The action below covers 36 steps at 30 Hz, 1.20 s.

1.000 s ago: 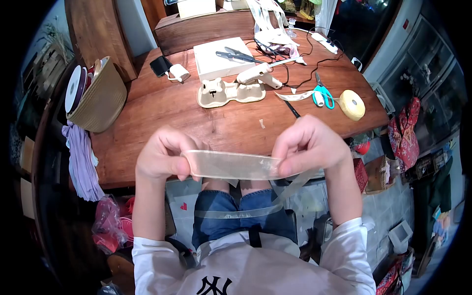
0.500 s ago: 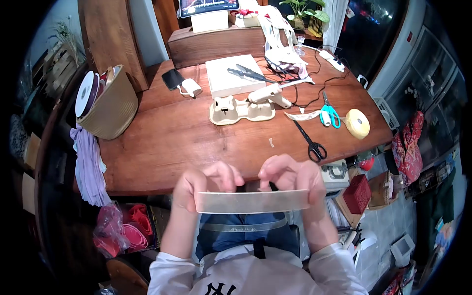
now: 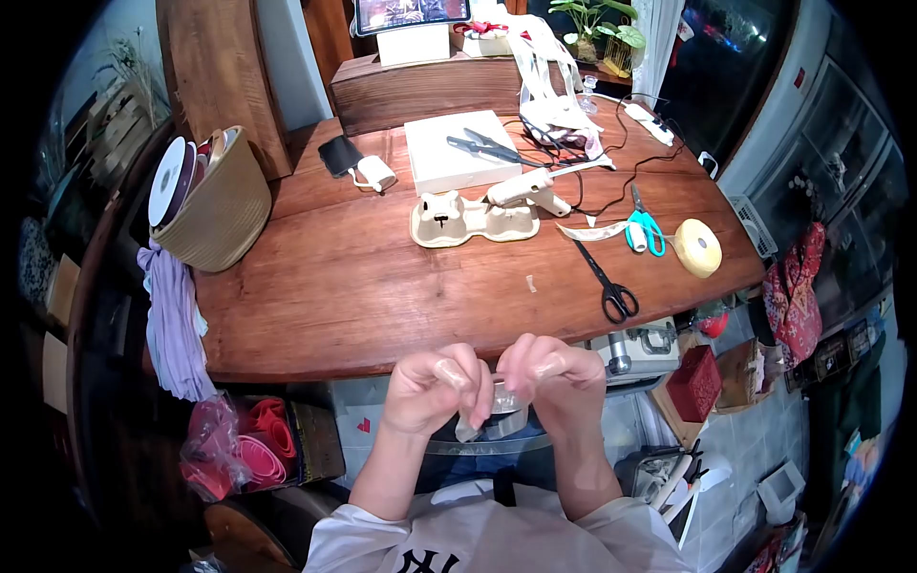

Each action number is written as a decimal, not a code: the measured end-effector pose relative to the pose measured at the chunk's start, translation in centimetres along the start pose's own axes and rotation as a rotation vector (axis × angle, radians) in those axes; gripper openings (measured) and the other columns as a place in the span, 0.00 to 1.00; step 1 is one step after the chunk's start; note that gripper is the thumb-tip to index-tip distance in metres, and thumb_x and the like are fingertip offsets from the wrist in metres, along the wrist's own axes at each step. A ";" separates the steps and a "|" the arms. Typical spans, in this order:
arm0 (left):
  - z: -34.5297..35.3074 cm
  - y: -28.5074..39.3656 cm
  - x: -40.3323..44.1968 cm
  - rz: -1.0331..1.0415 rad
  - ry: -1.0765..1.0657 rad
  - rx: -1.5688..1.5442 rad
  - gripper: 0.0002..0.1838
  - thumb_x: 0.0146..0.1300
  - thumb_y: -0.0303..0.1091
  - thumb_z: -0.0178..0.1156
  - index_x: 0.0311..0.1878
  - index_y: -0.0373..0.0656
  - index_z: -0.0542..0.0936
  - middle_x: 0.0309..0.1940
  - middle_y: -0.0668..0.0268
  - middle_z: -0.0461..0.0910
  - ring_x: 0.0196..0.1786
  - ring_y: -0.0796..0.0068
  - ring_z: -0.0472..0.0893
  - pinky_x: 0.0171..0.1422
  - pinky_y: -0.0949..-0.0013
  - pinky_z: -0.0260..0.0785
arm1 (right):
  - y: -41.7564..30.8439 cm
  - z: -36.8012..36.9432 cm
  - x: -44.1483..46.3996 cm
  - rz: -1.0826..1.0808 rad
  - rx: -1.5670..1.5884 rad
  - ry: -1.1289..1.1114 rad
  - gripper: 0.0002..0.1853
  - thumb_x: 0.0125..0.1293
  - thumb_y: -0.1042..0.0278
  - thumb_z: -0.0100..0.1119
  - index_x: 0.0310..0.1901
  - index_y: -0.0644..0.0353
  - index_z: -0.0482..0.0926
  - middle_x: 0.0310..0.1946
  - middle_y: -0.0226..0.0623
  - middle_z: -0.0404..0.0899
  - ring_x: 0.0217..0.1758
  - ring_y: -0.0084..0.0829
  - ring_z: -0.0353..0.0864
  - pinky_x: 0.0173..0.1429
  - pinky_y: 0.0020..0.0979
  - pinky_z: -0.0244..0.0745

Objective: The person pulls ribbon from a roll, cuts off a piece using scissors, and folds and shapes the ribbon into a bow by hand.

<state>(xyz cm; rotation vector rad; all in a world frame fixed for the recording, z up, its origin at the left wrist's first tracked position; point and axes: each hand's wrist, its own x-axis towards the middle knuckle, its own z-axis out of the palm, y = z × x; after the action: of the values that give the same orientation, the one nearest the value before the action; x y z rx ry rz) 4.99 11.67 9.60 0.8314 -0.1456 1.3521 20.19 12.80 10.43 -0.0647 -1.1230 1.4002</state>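
A translucent pale ribbon (image 3: 507, 399) is curled into a small loop between my two hands, just in front of the table's near edge. My left hand (image 3: 428, 387) pinches it, with a piece hanging below the fingertips. My right hand (image 3: 564, 382) grips the other side, fingers bent toward the left. The fingers hide part of the ribbon, so how its ends lie cannot be seen. Black scissors (image 3: 616, 296) lie on the table beyond my right hand, nearer than the teal-handled scissors (image 3: 646, 229).
On the wooden table (image 3: 334, 306) stand a moulded cardboard cup tray (image 3: 449, 229), a white glue gun (image 3: 535, 191), a white box (image 3: 435, 158) and a cream ribbon roll (image 3: 697, 248). A woven basket (image 3: 224, 205) with ribbon spools is at the left. A phone (image 3: 339, 155) lies farther back.
The ribbon was stretched flat between my spread hands; now it is looped and bunched. Both hands have come closer together and sit slightly lower.
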 end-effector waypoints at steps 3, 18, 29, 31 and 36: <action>0.0 -0.2 -0.4 0.005 0.010 0.189 0.06 0.56 0.25 0.58 0.34 0.32 0.76 0.28 0.56 0.71 0.29 0.65 0.76 0.22 0.74 0.68 | -0.9 0.0 0.0 0.103 -0.212 -0.029 0.05 0.57 0.78 0.56 0.34 0.70 0.77 0.28 0.40 0.74 0.33 0.28 0.72 0.36 0.23 0.66; 1.3 -0.1 0.8 -0.037 0.571 0.369 0.09 0.59 0.23 0.55 0.38 0.41 0.64 0.27 0.60 0.77 0.21 0.81 0.74 0.17 0.85 0.60 | -0.9 0.2 0.6 0.166 -0.475 0.102 0.06 0.55 0.78 0.56 0.34 0.70 0.77 0.30 0.38 0.73 0.36 0.26 0.71 0.40 0.23 0.65; 1.6 1.3 2.0 0.041 0.305 0.593 0.02 0.58 0.21 0.55 0.35 0.36 0.74 0.28 0.61 0.77 0.23 0.84 0.73 0.25 0.84 0.63 | -2.3 -0.3 3.7 -0.012 -0.410 -0.184 0.06 0.55 0.75 0.59 0.35 0.67 0.78 0.32 0.34 0.73 0.39 0.26 0.69 0.43 0.25 0.65; 1.7 1.1 1.5 0.025 0.339 0.662 0.03 0.58 0.21 0.55 0.35 0.35 0.75 0.29 0.61 0.77 0.24 0.84 0.73 0.26 0.84 0.63 | -2.1 -0.1 3.2 -0.002 -0.394 -0.186 0.06 0.55 0.76 0.59 0.35 0.67 0.79 0.31 0.33 0.73 0.39 0.26 0.68 0.43 0.25 0.65; 1.8 0.8 1.5 0.109 0.276 0.886 0.04 0.56 0.23 0.58 0.34 0.33 0.77 0.31 0.63 0.77 0.27 0.84 0.74 0.29 0.84 0.64 | -2.3 0.1 2.5 0.050 -0.628 -0.158 0.05 0.53 0.76 0.60 0.32 0.66 0.78 0.29 0.32 0.72 0.37 0.26 0.67 0.41 0.22 0.63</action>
<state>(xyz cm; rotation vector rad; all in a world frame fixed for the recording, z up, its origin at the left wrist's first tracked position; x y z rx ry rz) 5.33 11.76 11.99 1.3591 0.6805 1.6280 21.25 14.09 13.42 -0.4382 -1.6702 1.0620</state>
